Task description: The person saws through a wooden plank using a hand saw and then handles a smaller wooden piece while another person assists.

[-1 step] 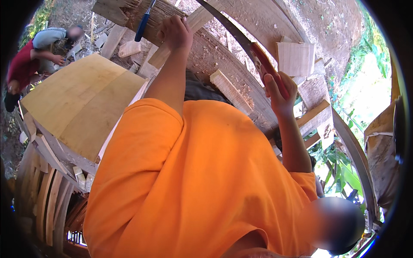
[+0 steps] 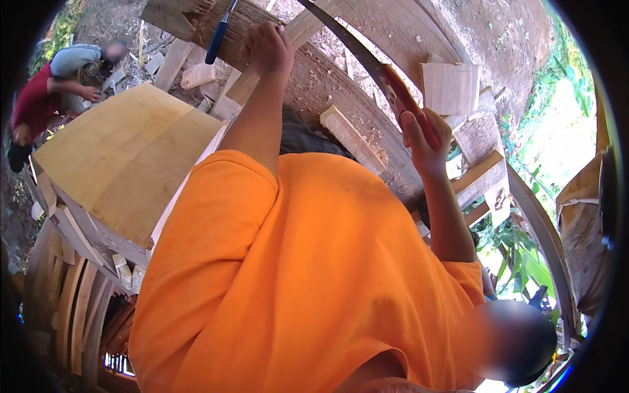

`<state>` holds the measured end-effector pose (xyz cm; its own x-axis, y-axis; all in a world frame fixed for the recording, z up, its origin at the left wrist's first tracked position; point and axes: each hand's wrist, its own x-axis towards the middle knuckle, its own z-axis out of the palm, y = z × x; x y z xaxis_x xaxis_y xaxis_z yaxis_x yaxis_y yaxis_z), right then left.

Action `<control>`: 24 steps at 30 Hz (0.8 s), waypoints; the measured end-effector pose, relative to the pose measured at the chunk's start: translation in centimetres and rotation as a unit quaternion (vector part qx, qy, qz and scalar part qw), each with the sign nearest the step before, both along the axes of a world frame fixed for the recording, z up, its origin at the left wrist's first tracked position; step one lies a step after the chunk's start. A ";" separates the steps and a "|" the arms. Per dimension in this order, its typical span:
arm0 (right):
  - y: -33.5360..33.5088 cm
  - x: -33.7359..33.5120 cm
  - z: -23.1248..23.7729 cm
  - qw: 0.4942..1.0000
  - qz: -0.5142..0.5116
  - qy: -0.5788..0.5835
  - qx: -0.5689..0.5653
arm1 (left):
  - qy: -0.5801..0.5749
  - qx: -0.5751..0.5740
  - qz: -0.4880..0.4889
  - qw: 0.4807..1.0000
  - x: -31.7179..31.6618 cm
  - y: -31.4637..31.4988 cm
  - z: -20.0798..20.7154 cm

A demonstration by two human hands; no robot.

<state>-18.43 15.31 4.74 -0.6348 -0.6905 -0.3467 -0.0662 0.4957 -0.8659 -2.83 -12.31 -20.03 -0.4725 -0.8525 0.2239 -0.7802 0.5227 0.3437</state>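
Note:
My right hand [image 2: 429,136] is wrapped round the red handle of a hand saw [image 2: 394,92]. The curved dark blade [image 2: 347,38] reaches up and left, and its tip runs out past the top edge. My left hand [image 2: 268,51] grips a narrow wooden strip [image 2: 303,27] laid slantwise across a thick, rough plank [image 2: 314,82]; its fingertips are partly hidden. Just left of that hand, a blue-handled tool [image 2: 217,43] with a thin metal shaft rests on the plank. Whether the blade touches the strip cannot be seen.
A short cut piece [image 2: 352,139] and wood chips lie on the plank by my body. Right of the saw sits a square block [image 2: 451,89]. A broad pale board [image 2: 124,157] is at left, and beyond it a person in red [image 2: 34,105] bends down.

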 end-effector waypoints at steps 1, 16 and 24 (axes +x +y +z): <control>0.3 0.3 -0.3 1.000 -0.010 -0.010 0.004 | 0.028 -0.010 -0.023 0.999 -0.2 -0.2 0.2; -4.6 0.8 -7.4 0.984 0.085 0.144 -0.064 | -0.028 -0.069 -0.117 0.990 -0.9 0.0 1.5; -5.0 -0.5 -14.1 0.989 0.083 0.071 -0.097 | -0.028 -0.061 -0.131 0.989 -0.9 0.4 2.1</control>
